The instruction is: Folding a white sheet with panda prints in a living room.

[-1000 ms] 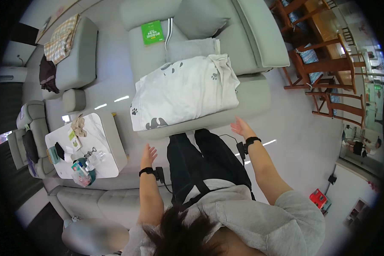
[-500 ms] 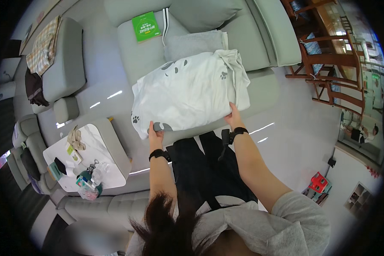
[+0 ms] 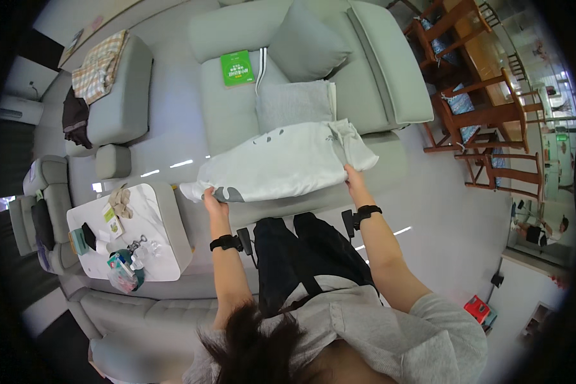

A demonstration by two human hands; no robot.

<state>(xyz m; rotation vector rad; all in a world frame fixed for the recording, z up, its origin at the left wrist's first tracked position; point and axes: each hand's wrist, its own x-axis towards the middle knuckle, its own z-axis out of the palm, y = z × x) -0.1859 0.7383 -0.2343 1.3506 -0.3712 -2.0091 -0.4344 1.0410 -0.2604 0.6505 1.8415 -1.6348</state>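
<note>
A white cloth [image 3: 272, 168] with grey paw-print shapes is stretched between my two hands, in front of the sofa seat. My left hand [image 3: 216, 202] is closed on its near left edge, beside a large grey patch. On the near right edge, the fingers of my right hand [image 3: 354, 180] are closed as well. The cloth's right end is gathered into loose folds. Just beyond its far edge lies a folded grey cloth [image 3: 294, 105] with a white border. Whether the white cloth rests on the seat cannot be made out.
The grey-green sofa [image 3: 227, 118] holds a green book [image 3: 237, 68] and a grey cushion [image 3: 308, 45]. To the left stand a white table [image 3: 163, 217] with assorted items and an ottoman [image 3: 125, 96] bearing a checked cloth [image 3: 100, 66]. Wooden chairs [image 3: 486, 115] stand at right.
My hands have moved farther apart, the left one leftward. The white cloth now looks wider and much narrower from front to back. The whole view has shifted, with the sofa lower in it.
</note>
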